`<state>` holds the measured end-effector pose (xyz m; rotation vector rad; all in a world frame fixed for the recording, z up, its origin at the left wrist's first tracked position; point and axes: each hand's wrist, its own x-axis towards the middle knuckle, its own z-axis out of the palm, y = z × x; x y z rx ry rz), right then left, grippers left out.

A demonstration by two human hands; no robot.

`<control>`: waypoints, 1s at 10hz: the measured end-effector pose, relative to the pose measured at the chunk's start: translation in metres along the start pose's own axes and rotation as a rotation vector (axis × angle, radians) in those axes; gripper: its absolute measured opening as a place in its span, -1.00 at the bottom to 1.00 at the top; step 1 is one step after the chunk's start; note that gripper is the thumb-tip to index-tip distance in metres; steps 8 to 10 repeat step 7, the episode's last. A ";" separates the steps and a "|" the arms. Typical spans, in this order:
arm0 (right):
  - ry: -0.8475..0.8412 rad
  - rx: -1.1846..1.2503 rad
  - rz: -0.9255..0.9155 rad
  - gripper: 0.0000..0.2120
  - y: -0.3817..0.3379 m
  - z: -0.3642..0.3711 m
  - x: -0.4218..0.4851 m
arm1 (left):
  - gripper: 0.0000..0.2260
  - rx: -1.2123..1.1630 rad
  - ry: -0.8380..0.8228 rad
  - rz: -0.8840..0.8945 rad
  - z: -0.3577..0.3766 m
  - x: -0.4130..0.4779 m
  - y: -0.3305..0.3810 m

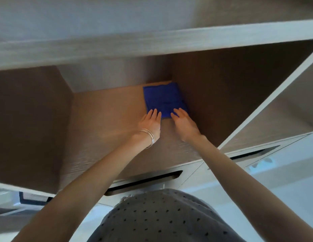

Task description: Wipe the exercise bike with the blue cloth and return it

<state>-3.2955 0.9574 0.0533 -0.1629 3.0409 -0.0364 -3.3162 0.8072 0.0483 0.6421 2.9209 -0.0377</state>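
Observation:
A folded blue cloth (pixel 163 99) lies flat on the brown shelf floor (pixel 106 110), in the back right corner of an open compartment. Both my arms reach into the compartment. My left hand (pixel 150 122), with thin bracelets on the wrist, has its straight fingers touching the cloth's near left edge. My right hand (pixel 182 122) has straight fingers resting on the cloth's near right edge. Neither hand curls around the cloth. The exercise bike is not in view.
The compartment has a right side wall (pixel 222 95) close to the cloth and a left wall (pixel 30 119). A pale shelf board (pixel 152 42) runs overhead. Below the shelf are drawers with slot handles (pixel 143 182). Another compartment (pixel 283 116) opens at the right.

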 end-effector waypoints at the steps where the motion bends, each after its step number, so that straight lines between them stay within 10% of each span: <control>1: -0.069 -0.073 0.040 -0.51 -0.008 0.008 0.003 | -0.47 0.022 -0.043 -0.020 -0.001 -0.002 0.004; 3: -0.218 -0.202 0.068 -0.27 -0.017 -0.011 0.027 | -0.46 0.053 -0.133 -0.116 -0.019 0.025 0.008; 10: -0.208 -0.034 0.024 -0.40 -0.002 -0.033 0.026 | -0.48 -0.021 -0.065 -0.079 -0.019 0.008 -0.008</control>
